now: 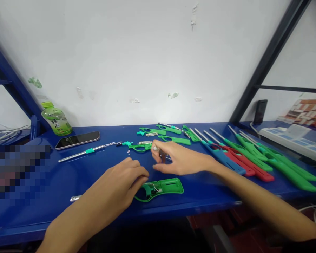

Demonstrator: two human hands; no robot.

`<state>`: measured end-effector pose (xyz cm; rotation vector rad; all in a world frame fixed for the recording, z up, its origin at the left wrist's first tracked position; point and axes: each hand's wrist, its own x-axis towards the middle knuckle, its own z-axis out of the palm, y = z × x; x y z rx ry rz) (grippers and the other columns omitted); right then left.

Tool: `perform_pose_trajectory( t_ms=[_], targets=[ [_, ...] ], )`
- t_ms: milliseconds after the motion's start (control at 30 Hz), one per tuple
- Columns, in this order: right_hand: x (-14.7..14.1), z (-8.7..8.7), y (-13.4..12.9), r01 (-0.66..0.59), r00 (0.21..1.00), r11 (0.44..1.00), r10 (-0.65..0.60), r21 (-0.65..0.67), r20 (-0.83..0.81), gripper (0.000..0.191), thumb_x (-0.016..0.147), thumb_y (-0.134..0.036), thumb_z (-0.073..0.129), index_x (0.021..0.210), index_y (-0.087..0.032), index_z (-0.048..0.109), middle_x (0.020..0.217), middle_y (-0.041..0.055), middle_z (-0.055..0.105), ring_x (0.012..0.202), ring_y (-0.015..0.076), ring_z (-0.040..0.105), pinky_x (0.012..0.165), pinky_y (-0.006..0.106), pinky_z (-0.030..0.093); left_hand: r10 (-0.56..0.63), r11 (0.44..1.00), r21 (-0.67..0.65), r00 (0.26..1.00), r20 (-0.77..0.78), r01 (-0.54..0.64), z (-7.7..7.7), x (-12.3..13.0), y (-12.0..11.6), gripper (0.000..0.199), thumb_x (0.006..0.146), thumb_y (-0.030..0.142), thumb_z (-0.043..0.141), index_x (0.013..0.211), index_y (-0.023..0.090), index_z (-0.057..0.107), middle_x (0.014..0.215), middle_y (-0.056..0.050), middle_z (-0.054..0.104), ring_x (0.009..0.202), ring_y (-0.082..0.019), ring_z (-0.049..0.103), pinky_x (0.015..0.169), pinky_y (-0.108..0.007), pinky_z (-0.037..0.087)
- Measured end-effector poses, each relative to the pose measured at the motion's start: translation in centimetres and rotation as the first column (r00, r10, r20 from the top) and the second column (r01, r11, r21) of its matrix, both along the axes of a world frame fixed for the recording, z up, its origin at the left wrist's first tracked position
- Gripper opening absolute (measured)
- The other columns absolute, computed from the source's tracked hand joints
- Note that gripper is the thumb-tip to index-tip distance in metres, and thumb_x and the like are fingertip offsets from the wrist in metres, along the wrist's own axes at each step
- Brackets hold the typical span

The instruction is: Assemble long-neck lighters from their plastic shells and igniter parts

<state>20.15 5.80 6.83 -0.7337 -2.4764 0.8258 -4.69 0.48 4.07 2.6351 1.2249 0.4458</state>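
Note:
An opened green utility lighter (171,186) lies near the desk's front edge, its trigger and wires exposed. My left hand (123,181) is closed over its front part; the fingertips are partly hidden. The metal barrel tip (75,198) shows past my left forearm. Above and right of the lighter, my right hand (173,158) pinches a small brownish, see-through fuel tank (162,156) with a pale end. Just beyond it lie green lighter half shells (175,140) and another trigger piece (126,144) wired to a metal barrel (81,154).
Several assembled lighters (252,158) in blue, red and green lie on the right. A phone (77,140) and a green-capped bottle (57,119) stand at the back left. A white power strip (292,142) sits beyond the right frame post, and a wall (147,63) closes the back.

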Motion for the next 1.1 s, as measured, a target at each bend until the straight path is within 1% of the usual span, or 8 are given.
perform_pose_trajectory(
  t_ms=[100,167,300,433,600,800,933,1100],
  targets=[
    [0.0,0.5,-0.5,-0.11,0.985,0.994,0.113,-0.028,0.131,0.021,0.09,-0.023,0.077,0.099,-0.02,0.058,0.099,0.0013,0.067,0.083,0.0154,0.06,0.072,0.028,0.046,0.007,0.997,-0.072,0.999,-0.048,-0.01,-0.1,-0.4,-0.2,0.018,0.107,0.027,0.056,0.111,0.031,0.074,0.109,0.0,0.073,0.103,-0.023,0.065,0.089,-0.036,0.044],
    [0.0,0.5,-0.6,-0.134,0.974,0.99,0.14,-0.042,0.18,0.023,0.089,-0.023,0.08,0.102,-0.02,0.061,0.099,0.0012,0.07,0.085,0.0162,0.063,0.073,0.028,0.047,0.013,0.994,-0.11,0.997,-0.081,-0.021,-0.1,-0.6,-0.2,0.017,0.105,0.028,0.059,0.112,0.032,0.074,0.112,0.0,0.072,0.106,-0.024,0.065,0.09,-0.036,0.044],
    [-0.2,0.1,-0.5,-0.153,0.965,0.985,0.167,-0.082,0.201,0.022,0.089,-0.02,0.081,0.101,-0.019,0.062,0.099,0.0003,0.073,0.083,0.0145,0.064,0.073,0.026,0.047,-0.003,0.987,-0.162,0.993,-0.114,-0.015,-0.5,-0.4,0.1,0.021,0.102,0.022,0.06,0.11,0.033,0.075,0.111,0.0,0.071,0.106,-0.023,0.066,0.09,-0.035,0.045],
    [-0.4,-0.5,-0.4,-0.173,0.961,0.981,0.187,-0.083,0.205,0.021,0.091,-0.019,0.079,0.097,-0.02,0.06,0.096,-0.0006,0.072,0.083,0.0134,0.065,0.072,0.024,0.047,-0.001,0.99,-0.138,0.991,-0.131,-0.017,-0.7,-0.2,0.1,0.028,0.1,0.013,0.056,0.108,0.03,0.076,0.11,-0.002,0.071,0.101,-0.021,0.067,0.089,-0.034,0.046],
    [-0.5,-0.8,-0.4,-0.184,0.958,0.982,0.171,0.036,0.231,0.019,0.091,-0.02,0.074,0.091,-0.021,0.055,0.084,-0.0044,0.066,0.071,0.0113,0.06,0.063,0.024,0.039,-0.046,0.994,-0.104,0.993,-0.113,0.035,-1.1,-0.1,0.1,0.035,0.1,0.008,0.049,0.109,0.031,0.074,0.112,0.0,0.071,0.101,-0.019,0.068,0.089,-0.031,0.046],
    [-0.7,-0.8,-1.3,-0.177,0.949,0.947,0.092,0.268,0.302,0.018,0.087,-0.014,0.065,0.082,-0.023,0.05,0.063,-0.009,0.045,0.055,0.0101,0.038,0.054,0.028,0.021,0.001,1.0,-0.019,0.981,-0.193,-0.005,-1.5,0.0,-0.4,0.038,0.094,0.001,0.044,0.101,0.028,0.07,0.105,-0.001,0.069,0.092,-0.022,0.066,0.079,-0.035,0.043],
    [-0.8,-1.0,-1.7,-0.185,0.94,0.927,0.07,0.327,0.334,0.017,0.086,-0.012,0.062,0.079,-0.022,0.051,0.062,-0.0084,0.043,0.055,0.0104,0.034,0.055,0.03,0.018,0.08,0.996,0.066,0.971,-0.226,-0.067,-1.1,0.6,-1.2,0.039,0.089,-0.005,0.04,0.093,0.024,0.066,0.095,-0.002,0.065,0.083,-0.022,0.064,0.073,-0.037,0.04],
    [-0.6,-1.1,-1.6,-0.185,0.949,0.918,0.074,0.35,0.307,0.014,0.088,-0.014,0.061,0.08,-0.022,0.053,0.061,-0.0088,0.04,0.053,0.01,0.03,0.055,0.03,0.016,0.088,0.996,0.052,0.97,-0.227,-0.079,-0.7,0.8,-1.2,0.036,0.088,-0.006,0.042,0.089,0.023,0.063,0.09,-0.002,0.063,0.078,-0.022,0.061,0.07,-0.037,0.037]
  ],
)
